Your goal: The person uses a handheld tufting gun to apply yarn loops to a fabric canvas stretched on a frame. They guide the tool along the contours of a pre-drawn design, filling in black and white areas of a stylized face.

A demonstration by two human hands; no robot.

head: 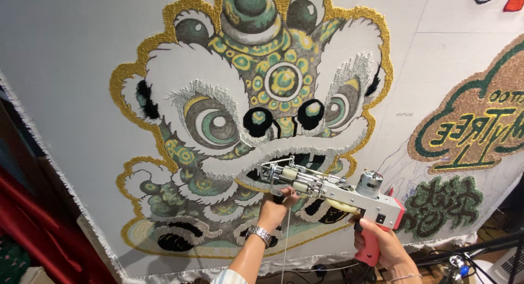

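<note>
Two bare forearms. The left hand [273, 210] has a silver metal-link watch at the wrist, above a pale striped cuff, possibly blue-white. The right hand [382, 241] wears a thin silver bracelet.

White, green and gold lion rug [256, 120]; red-handled tufting gun [338, 194]

Red cloth [22, 218] hangs left; black cables [469, 251] lie lower right.

A tufted sign-like emblem [474, 128] sits at the right edge of the stretched grey cloth [65, 60]: a cloud-shaped tan field edged in dark green and gold, carrying mirrored yellow-and-green lettering. Below it lies a dark green tufted character patch [443, 205]. No packages or screens show.
</note>
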